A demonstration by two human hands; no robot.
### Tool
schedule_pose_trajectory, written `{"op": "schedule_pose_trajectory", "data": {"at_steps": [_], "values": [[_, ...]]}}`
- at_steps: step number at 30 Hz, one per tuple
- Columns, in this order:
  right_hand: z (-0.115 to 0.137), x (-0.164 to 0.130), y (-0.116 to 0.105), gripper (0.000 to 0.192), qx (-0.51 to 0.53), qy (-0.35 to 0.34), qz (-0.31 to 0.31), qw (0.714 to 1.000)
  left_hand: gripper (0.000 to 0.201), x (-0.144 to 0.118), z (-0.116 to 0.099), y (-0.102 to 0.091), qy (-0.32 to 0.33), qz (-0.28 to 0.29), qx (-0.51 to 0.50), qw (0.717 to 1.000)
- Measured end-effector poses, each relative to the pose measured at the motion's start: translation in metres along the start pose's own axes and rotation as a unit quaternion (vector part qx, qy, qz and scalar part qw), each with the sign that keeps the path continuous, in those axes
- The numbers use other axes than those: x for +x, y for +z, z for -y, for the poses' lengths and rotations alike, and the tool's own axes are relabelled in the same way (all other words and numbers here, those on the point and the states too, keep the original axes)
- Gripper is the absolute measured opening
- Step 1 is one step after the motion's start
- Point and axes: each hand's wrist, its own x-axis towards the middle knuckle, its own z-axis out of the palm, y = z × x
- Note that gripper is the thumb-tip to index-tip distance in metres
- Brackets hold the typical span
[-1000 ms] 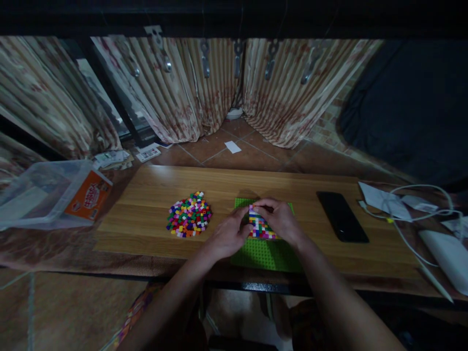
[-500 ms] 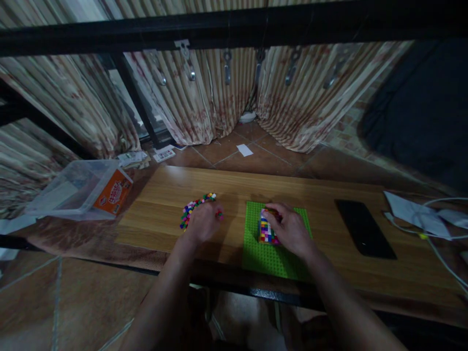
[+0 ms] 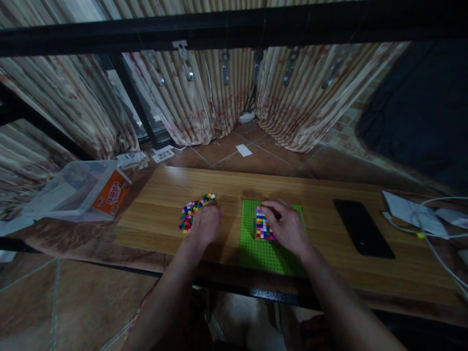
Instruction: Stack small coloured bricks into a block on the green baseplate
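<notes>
I'm looking down at the wooden counter [image 3: 329, 192] and my left hand [image 3: 205, 225] sits on the near right edge of the pile of small coloured bricks [image 3: 192, 213], knuckles up, fingers curled down into it; whether they pinch a brick I cannot tell, the hand hides the tips. The rest of the pile spreads out to the left and far side of that hand, so the loose bricks lie right under it and just beyond. My right hand [image 3: 288, 225] rests on the green baseplate [image 3: 268, 253], fingers closed against the right and far sides of the multicoloured block wall [image 3: 263, 228], which stands near the plate's middle. The left hand is clearly the nearer one to the pile; the wall lies to its right, across a bare strip of counter. A dark phone [image 3: 361, 233] lies well apart on the right
</notes>
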Motion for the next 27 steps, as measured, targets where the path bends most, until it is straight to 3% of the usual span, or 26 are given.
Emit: {"op": "schedule_pose_trajectory", "data": {"at_steps": [5, 10, 12, 17, 27], "values": [[0.002, -0.001, -0.002, 0.019, 0.020, -0.006, -0.038, 0.999, 0.018, 0.000, -0.005, -0.002, 0.040, -0.044, -0.136, 0.989], [0.009, -0.004, -0.001, 0.017, -0.002, -0.045, -0.022, 0.999, 0.020, 0.002, -0.020, 0.003, 0.089, -0.014, -0.348, 0.933], [0.011, -0.006, 0.000, 0.015, -0.020, -0.058, -0.014, 0.998, 0.019, 0.002, -0.023, 0.007, 0.089, -0.005, -0.385, 0.918], [0.009, -0.008, 0.000, 0.015, -0.030, -0.074, -0.013, 0.997, 0.020, 0.003, -0.024, 0.009, 0.061, -0.040, -0.316, 0.946], [0.009, -0.009, -0.004, 0.016, -0.041, -0.072, -0.009, 0.997, 0.017, -0.007, -0.030, 0.012, 0.146, 0.102, -0.243, 0.954]]}}
